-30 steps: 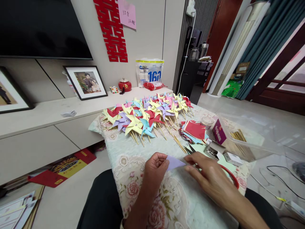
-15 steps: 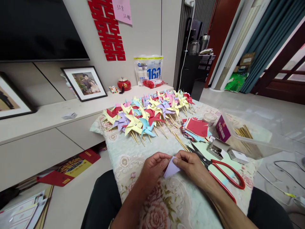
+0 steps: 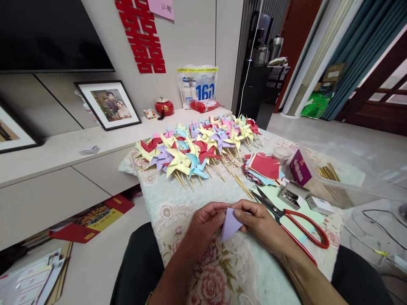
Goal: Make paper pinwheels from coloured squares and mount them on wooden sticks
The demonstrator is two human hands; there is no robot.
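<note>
A piece of purple paper [image 3: 231, 225], folded into a triangle, is held just above the near part of the table. My left hand [image 3: 210, 221] pinches its left edge between thumb and fingers. On the other side, my right hand [image 3: 252, 217] grips the paper, thumb on top and fingers behind. Red-handled scissors [image 3: 281, 216] lie beside my right forearm, blades partly spread. Past the scissors sits a stack of coloured paper squares [image 3: 263, 167], red on top. Many finished paper pinwheels [image 3: 190, 154] on sticks cover the far left of the table.
A small open box of metal fasteners [image 3: 291, 197] and a closed white box [image 3: 320, 205] stand right of the paper stack. Behind them is a clear plastic bin [image 3: 365, 186] with sticks. Loose sticks [image 3: 243, 186] lie mid-table. A floral cloth [image 3: 178, 212] covers the table.
The folded purple paper has turned and shows more of its face between my hands. Both hands keep their hold. The camera view has tipped slightly downward.
</note>
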